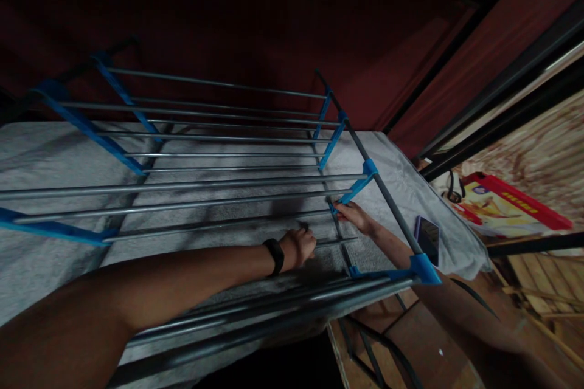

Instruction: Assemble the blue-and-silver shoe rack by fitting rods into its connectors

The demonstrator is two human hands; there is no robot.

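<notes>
My left hand (298, 247), with a black band (274, 256) on its wrist, is closed around a loose-looking metal rod (338, 242) whose end sticks out to the right. My right hand (356, 217) reaches under the side pole and pinches the lower end of a blue plastic bracket (356, 187). Both hands are inside a rack (237, 137) of grey metal tubes joined by blue brackets, lying on its side. The rod's other end is hidden behind my left hand and forearm.
Beneath the rack lies a grey towel-like cover (392, 164). A phone (427, 238) rests near its right edge. Beyond are a red and yellow box (515, 203) and a dark red wall (228, 18). Nearest me run thick rack tubes (274, 304).
</notes>
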